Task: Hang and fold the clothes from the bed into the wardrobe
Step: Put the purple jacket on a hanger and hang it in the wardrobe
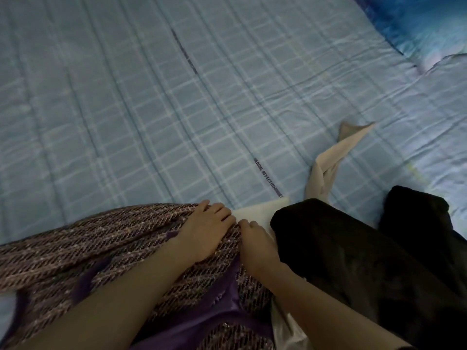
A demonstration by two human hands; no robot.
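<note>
Fabric of the purple woven garment [101,248] lies under both hands: left hand [206,229] rests loosely flat on it, right hand [255,245] pinches its far edge; black garment [341,248] lies just right.

A light blue quilted cover with a white and dark check pattern [151,109] spreads across the left, middle and far parts of the scene. Two narrow dark strips printed with small lettering [266,178] run along it, too blurred to read surely. A bright blue satin cushion or blanket [414,24] fills the far right corner. A paler, glossier blue quilted cover [444,102] lies along the right side.
</note>
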